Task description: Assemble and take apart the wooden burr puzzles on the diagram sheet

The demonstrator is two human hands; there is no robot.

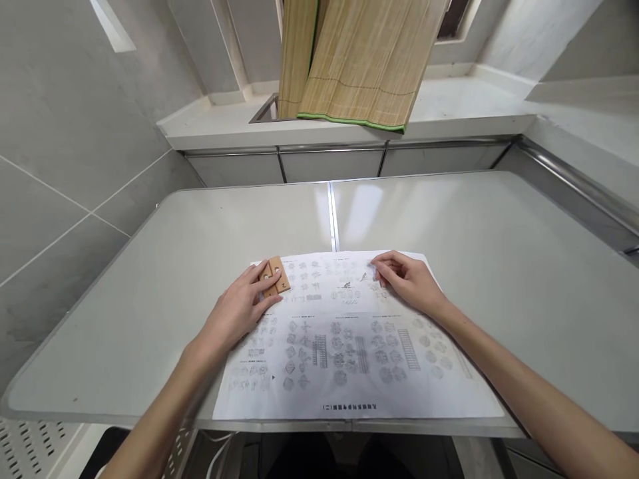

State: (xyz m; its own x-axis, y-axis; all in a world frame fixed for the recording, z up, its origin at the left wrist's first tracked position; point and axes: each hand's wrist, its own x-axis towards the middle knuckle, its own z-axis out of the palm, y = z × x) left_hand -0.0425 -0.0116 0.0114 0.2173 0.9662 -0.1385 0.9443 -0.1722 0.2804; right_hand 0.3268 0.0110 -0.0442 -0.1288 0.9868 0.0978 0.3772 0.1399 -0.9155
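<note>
My left hand (245,296) is closed around two flat wooden puzzle pieces (282,279), held side by side at the upper left of a printed sheet (319,392). Light gaps show in the wood, and the nearer piece bears a "2". Part of the pieces is hidden under my fingers. On the sheet's upper right rests my right hand (407,278), with its fingers curled inward and the thumb close to the forefinger. Whether anything small sits between those fingertips is hidden. The large white sheet carries rows of small line drawings, its heading along the near edge.
Beneath the sheet is a pale folding table (150,279) with a seam across its middle. Behind it runs a white counter ledge (469,113), where a bamboo mat (364,66) with green edging hangs down. Grey tiled wall (74,173) stands on the left.
</note>
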